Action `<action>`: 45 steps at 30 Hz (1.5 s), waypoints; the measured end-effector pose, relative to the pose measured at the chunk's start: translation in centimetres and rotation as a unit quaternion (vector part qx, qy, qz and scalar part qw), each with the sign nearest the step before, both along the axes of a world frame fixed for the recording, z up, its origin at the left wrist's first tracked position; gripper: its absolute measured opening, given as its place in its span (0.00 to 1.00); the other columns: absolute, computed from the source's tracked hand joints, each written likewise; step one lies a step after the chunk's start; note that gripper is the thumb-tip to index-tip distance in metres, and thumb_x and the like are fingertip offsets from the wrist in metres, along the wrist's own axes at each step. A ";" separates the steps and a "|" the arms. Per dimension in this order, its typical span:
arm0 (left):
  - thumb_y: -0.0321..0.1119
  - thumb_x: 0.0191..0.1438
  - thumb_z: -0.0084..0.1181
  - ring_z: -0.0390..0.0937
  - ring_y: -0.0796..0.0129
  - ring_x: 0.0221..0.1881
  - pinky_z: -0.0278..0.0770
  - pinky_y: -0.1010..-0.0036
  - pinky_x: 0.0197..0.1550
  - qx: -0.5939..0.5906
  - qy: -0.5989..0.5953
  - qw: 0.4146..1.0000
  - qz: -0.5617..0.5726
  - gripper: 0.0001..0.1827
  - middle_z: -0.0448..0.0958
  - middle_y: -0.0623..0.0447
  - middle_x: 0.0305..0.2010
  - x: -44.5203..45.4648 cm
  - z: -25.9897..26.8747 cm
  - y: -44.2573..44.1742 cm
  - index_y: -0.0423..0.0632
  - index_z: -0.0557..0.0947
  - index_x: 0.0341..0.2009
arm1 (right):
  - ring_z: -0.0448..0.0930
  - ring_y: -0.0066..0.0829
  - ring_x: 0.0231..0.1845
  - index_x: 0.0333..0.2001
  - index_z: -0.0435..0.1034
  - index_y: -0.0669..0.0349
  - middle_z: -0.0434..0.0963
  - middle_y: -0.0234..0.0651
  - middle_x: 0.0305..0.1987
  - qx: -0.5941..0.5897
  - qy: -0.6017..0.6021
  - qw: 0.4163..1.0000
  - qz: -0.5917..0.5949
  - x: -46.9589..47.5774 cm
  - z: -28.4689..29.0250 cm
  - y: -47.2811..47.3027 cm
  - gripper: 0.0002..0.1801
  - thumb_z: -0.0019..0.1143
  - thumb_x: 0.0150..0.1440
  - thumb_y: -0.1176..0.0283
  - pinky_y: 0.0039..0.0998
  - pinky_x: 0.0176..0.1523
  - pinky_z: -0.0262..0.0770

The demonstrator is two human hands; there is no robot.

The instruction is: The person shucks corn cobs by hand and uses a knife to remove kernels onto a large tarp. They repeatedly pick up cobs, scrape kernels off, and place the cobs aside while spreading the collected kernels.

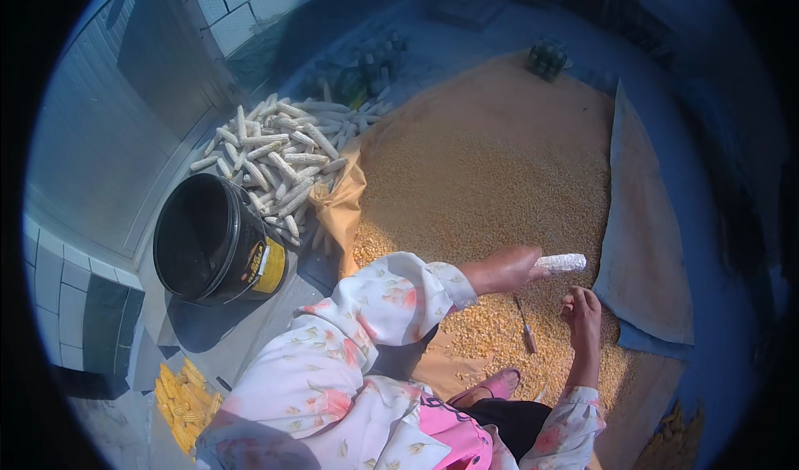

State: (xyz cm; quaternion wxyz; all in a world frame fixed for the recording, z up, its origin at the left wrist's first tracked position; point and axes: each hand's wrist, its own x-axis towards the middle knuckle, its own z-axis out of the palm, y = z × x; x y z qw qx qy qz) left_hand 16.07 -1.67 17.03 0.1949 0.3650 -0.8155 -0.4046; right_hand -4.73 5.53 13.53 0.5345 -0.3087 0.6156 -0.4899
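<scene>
My left hand (515,269) grips a bare white corn cob (562,262) by one end, and the cob points to the right. Just below the cob is my right hand (583,311), apart from it, with curled fingers. Whether anything lies inside those fingers is hidden. Under both hands spreads a wide layer of loose yellow corn kernels (480,195) on an orange-brown sheet (474,102). A thin metal tool with a wooden handle (529,339), like an awl, rests on the kernels between my forearms.
To the left stands a black plastic bucket (200,239) with a yellow label. Behind it is a heap of stripped cobs (281,152). Yellow corn ears (184,401) lie at lower left. The sheet's right edge is folded over (643,233). Dark bottles (548,59) stand at its far edge.
</scene>
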 end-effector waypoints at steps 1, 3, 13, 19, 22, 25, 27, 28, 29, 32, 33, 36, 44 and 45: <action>0.42 0.50 0.43 0.67 0.60 0.24 0.64 0.68 0.27 0.005 0.030 0.999 0.041 0.15 0.67 0.45 0.23 2.8 0.2 0.0 0.40 0.67 0.28 | 0.66 0.16 0.18 0.33 0.63 0.63 0.68 0.31 0.22 0.027 0.046 0.998 0.043 0.3 -0.4 0.1 0.10 0.44 0.51 0.67 0.18 0.21 0.66; 0.41 0.51 0.43 0.65 0.70 0.22 0.63 0.76 0.24 0.069 0.122 0.983 0.115 0.14 0.66 0.52 0.22 8.5 0.0 0.5 0.42 0.67 0.33 | 0.69 0.19 0.22 0.34 0.63 0.65 0.69 0.32 0.25 0.066 0.053 0.991 0.104 0.9 -1.2 0.0 0.11 0.44 0.51 0.68 0.19 0.25 0.69; 0.40 0.53 0.39 0.66 0.68 0.35 0.67 0.75 0.38 0.105 0.618 0.587 0.513 0.19 0.68 0.47 0.38 36.0 -2.5 -1.6 0.36 0.65 0.42 | 0.69 0.41 0.41 0.36 0.67 0.64 0.69 0.47 0.38 0.009 0.421 0.848 0.321 -0.9 -5.0 0.2 0.18 0.53 0.42 0.64 0.32 0.41 0.65; 0.33 0.50 0.43 0.66 0.79 0.20 0.66 0.87 0.20 0.280 0.389 0.690 0.542 0.09 0.71 0.58 0.26 29.2 -6.6 -5.8 0.44 0.72 0.34 | 0.73 0.35 0.27 0.33 0.68 0.64 0.73 0.41 0.27 0.091 0.337 0.912 0.214 -6.2 -9.4 4.6 0.14 0.53 0.42 0.67 0.30 0.31 0.68; 0.32 0.50 0.43 0.64 0.78 0.19 0.65 0.84 0.20 0.331 0.198 0.849 0.361 0.07 0.68 0.57 0.22 19.5 -7.1 -7.6 0.44 0.69 0.32 | 0.73 0.27 0.22 0.30 0.69 0.65 0.73 0.40 0.25 0.133 0.216 0.966 0.042 -9.8 -12.3 5.7 0.09 0.52 0.43 0.72 0.27 0.27 0.68; 0.33 0.49 0.43 0.65 0.75 0.20 0.65 0.79 0.22 0.308 -0.030 0.942 0.131 0.09 0.68 0.55 0.23 9.9 -8.5 -9.3 0.41 0.69 0.32 | 0.74 0.24 0.29 0.32 0.68 0.69 0.73 0.37 0.27 0.126 0.295 0.947 -0.025 -14.3 -15.3 4.2 0.10 0.48 0.47 0.73 0.23 0.28 0.72; 0.33 0.48 0.45 0.69 0.67 0.22 0.67 0.74 0.25 0.169 -0.198 0.965 -0.041 0.10 0.69 0.52 0.24 4.3 -10.4 -9.7 0.41 0.70 0.33 | 0.74 0.34 0.27 0.29 0.70 0.64 0.73 0.42 0.28 0.059 0.352 0.927 -0.118 -16.4 -17.1 2.9 0.09 0.50 0.43 0.71 0.28 0.32 0.68; 0.33 0.47 0.46 0.69 0.63 0.25 0.67 0.72 0.27 0.066 -0.248 0.959 -0.124 0.10 0.69 0.50 0.25 1.9 -11.4 -9.9 0.42 0.71 0.33 | 0.74 0.35 0.29 0.29 0.70 0.63 0.73 0.42 0.29 0.042 0.400 0.906 -0.130 -17.7 -17.7 2.0 0.09 0.50 0.43 0.71 0.29 0.33 0.68; 0.33 0.46 0.47 0.69 0.58 0.27 0.67 0.69 0.29 -0.042 -0.282 0.937 -0.201 0.10 0.69 0.48 0.26 -0.3 -12.5 -9.9 0.43 0.71 0.33 | 0.73 0.37 0.30 0.29 0.70 0.63 0.73 0.43 0.30 0.014 0.448 0.883 -0.139 -18.8 -18.3 1.0 0.09 0.50 0.43 0.71 0.30 0.34 0.67; 0.33 0.44 0.48 0.68 0.53 0.32 0.66 0.66 0.33 -0.026 -0.247 0.938 -0.240 0.10 0.68 0.45 0.30 -6.0 -15.5 -8.8 0.45 0.71 0.34 | 0.71 0.40 0.33 0.27 0.68 0.63 0.72 0.43 0.30 0.073 0.514 0.845 -0.125 -21.2 -20.2 -2.3 0.08 0.44 0.45 0.71 0.32 0.37 0.66; 0.33 0.44 0.48 0.68 0.52 0.33 0.67 0.65 0.34 -0.003 -0.230 0.944 -0.239 0.11 0.67 0.45 0.31 -7.5 -16.3 -8.1 0.45 0.71 0.34 | 0.71 0.40 0.33 0.27 0.68 0.63 0.71 0.43 0.30 0.084 0.543 0.828 -0.107 -22.0 -20.7 -3.3 0.08 0.42 0.46 0.71 0.33 0.37 0.66; 0.32 0.45 0.47 0.67 0.51 0.35 0.65 0.64 0.34 0.054 -0.177 0.955 -0.233 0.13 0.67 0.43 0.33 -9.5 -18.0 -6.0 0.44 0.69 0.38 | 0.70 0.42 0.35 0.29 0.65 0.64 0.70 0.45 0.32 0.103 0.613 0.779 -0.079 -23.5 -22.5 -6.3 0.08 0.40 0.45 0.72 0.35 0.38 0.65; 0.33 0.44 0.47 0.69 0.51 0.33 0.66 0.64 0.34 0.083 -0.293 0.925 -0.226 0.13 0.71 0.43 0.30 -6.9 -20.8 -6.2 0.45 0.71 0.37 | 0.69 0.43 0.38 0.35 0.64 0.62 0.70 0.42 0.35 -0.115 0.434 0.873 0.190 -14.1 -22.8 -6.5 0.12 0.46 0.44 0.70 0.33 0.39 0.65; 0.33 0.44 0.47 0.69 0.51 0.32 0.66 0.64 0.33 0.090 -0.304 0.922 -0.223 0.13 0.71 0.43 0.30 -6.6 -21.1 -6.4 0.44 0.70 0.36 | 0.69 0.43 0.37 0.35 0.65 0.62 0.70 0.41 0.34 -0.122 0.380 0.889 0.226 -13.0 -22.4 -5.6 0.12 0.46 0.44 0.71 0.32 0.38 0.67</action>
